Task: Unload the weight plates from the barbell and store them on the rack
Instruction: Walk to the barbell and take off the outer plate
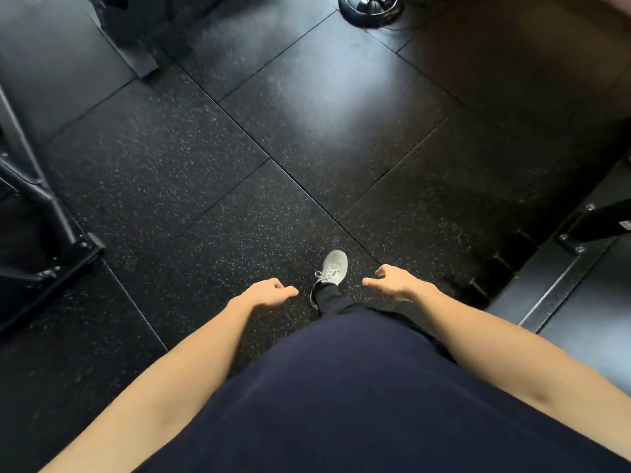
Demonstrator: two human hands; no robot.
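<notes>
My left hand (268, 293) and my right hand (394, 279) hang over the black rubber floor (239, 165), both empty with fingers loosely apart. At the top edge a round black weight plate (370, 8) with a shiny rim is partly in view, far from both hands. No barbell shows in this view.
A black steel frame foot (51, 216) with bolts stands at the left. A second black frame leg (133, 46) reaches down from the top left. A bolted metal base and platform (563, 268) lie at the right. My grey shoe (333, 268) is stepping forward between the hands.
</notes>
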